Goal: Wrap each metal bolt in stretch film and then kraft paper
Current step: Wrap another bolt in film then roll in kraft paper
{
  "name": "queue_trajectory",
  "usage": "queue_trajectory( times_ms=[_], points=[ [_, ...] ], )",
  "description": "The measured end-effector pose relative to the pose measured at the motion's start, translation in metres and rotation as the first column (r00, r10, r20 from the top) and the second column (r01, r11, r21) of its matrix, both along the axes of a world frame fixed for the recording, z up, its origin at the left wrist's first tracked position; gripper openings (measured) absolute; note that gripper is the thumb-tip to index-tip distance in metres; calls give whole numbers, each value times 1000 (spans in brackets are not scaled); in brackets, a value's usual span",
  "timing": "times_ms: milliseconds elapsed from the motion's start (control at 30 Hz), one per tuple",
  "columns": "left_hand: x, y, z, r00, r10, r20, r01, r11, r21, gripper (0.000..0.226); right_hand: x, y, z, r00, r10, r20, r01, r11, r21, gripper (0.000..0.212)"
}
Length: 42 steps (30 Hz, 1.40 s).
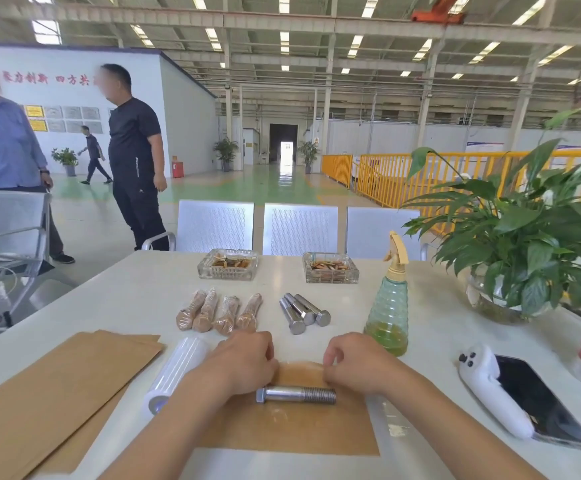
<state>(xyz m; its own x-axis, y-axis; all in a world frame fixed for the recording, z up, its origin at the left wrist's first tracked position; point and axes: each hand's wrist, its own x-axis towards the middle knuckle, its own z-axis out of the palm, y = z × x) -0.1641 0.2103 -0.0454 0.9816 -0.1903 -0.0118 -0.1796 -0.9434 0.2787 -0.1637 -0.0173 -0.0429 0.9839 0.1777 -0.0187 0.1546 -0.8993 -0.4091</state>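
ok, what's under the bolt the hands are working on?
The bolt lies on a kraft paper sheet with clear film over it; the film's edges are hard to see. Table underneath is covered there.

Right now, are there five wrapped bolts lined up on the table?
No, only four wrapped bolts lie in the row, beside three bare ones.

Fingertips of both hands hidden; kraft paper stack (39, 393) cut off.

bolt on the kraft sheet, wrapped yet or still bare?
Bare. The bolt lies on its side on the kraft sheet, hex head and thread plain metal; left hand and right hand are at the sheet's far edge.
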Motion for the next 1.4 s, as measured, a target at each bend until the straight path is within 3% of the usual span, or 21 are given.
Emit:
queue_trajectory(
  times_ms=[67, 233, 367, 500, 867, 1033, 1233, 1400],
  points=[
    [-1, 0, 1, 1000, 4, -3, -4, 1000, -3, 11, 1, 0, 2, 1000, 9, 8, -9, 1000, 7, 5],
    [-3, 2, 1, 995, -56, 81, 63, 995, -75, 5, -6, -4, 3, 1000, 6, 26, -9, 991, 136, 21],
    [-12, 8, 7, 979, -123, 165, 137, 987, -78, 18, -15, -8, 9, 997, 45, 63, -55, 986, 155, 20],
    [-27, 15, 16, 954, -161, 253, 192, 976, -104, 16, -28, -12, 17, 991, 51, 121, -74, 978, 196, 21],
    [-66, 22, 10, 857, -288, 428, 297, 954, 47, 7, -80, -15, 3, 924, 136, 357, -159, 987, 37, 11],
    [-72, 23, 7, 860, -320, 398, 315, 946, 80, 7, -90, -18, -11, 879, 200, 433, -212, 977, -22, 7],
    [-67, 19, 14, 883, -228, 410, 278, 958, -66, 7, -93, -16, -26, 849, 249, 467, -218, 968, -121, 15],
    [-52, 11, 12, 936, -208, 285, 220, 975, -11, 19, -95, -18, -31, 853, 274, 444, -214, 960, -182, 23]
  ],
)
